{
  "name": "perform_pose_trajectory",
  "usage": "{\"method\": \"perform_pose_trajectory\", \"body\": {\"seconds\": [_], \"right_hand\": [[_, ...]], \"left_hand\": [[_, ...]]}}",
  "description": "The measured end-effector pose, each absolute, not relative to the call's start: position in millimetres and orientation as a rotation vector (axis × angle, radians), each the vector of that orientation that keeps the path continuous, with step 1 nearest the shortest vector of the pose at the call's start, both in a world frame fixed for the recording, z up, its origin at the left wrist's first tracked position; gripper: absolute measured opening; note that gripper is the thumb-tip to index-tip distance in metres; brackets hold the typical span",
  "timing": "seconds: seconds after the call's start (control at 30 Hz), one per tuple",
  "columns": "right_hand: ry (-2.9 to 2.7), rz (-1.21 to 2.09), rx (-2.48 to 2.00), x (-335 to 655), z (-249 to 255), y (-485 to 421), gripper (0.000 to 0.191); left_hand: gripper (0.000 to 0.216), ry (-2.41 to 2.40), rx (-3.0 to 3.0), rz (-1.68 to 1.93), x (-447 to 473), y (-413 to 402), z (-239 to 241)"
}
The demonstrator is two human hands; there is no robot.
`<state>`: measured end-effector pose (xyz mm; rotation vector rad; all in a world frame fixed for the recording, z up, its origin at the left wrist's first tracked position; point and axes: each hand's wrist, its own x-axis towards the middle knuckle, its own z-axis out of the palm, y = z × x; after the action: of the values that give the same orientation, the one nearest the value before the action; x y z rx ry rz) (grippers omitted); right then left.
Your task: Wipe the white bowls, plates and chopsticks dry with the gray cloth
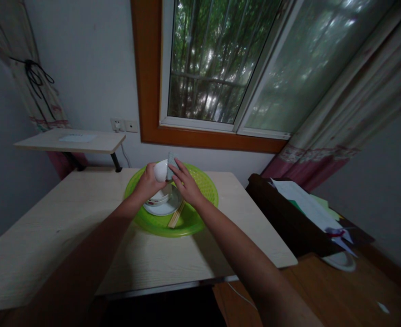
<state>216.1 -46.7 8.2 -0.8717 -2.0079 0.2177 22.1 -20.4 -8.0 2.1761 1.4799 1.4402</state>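
Tabletop (248, 227) station: white bowl (160, 171) held against grey-green sponge (170, 159)

Window (217, 68) first, the largest thing in view, at one o'clock from the basin's middle. Below it the pale wood-grain tabletop carries a raised shelf (101, 145) at ten o'clock and, centrally, a lime-green plastic basin (183, 232). Inside the basin a white plate (155, 210) lies toward eight o'clock, with stacked bowls (159, 196) on it; at least one has a patterned side. A bundle of chopsticks (175, 217) points toward six o'clock, its far end near the plate. The white bowl is up above the basin at eleven o'clock, the sponge against its side toward twelve.

Work looks partway along — this bowl is in hand and, I judge, unfinished, since the sponge is up against it. The stacked bowls, plate and chopsticks lie in the basin; whether any of them has been wiped cannot be told, so how much is left stays uncertain.

As for grip, the left hand (150, 182) is curled firmly round the bowl's nine o'clock side. The right hand (187, 185) has its fingers fanned over the sponge, holding it to the bowl — its thumb is hard to make out.
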Motion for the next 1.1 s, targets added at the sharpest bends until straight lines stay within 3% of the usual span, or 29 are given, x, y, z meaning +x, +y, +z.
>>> {"method": "perform_pose_trajectory", "body": {"seconds": [0.27, 0.7, 1.1], "right_hand": [[-1.783, 0.680, -0.939, 225, -9, -27, 0.065], [-2.064, 0.207, -0.806, 217, 12, -54, 0.042], [-1.677, 0.651, -0.898, 226, -3, -31, 0.062]], "left_hand": [[0.074, 1.559, 2.037, 1.533, 22, -21, -4], [0.062, 1.321, 2.238, 1.349, 22, -18, -14], [0.070, 1.395, 2.170, 1.453, 23, -26, -5]]}}
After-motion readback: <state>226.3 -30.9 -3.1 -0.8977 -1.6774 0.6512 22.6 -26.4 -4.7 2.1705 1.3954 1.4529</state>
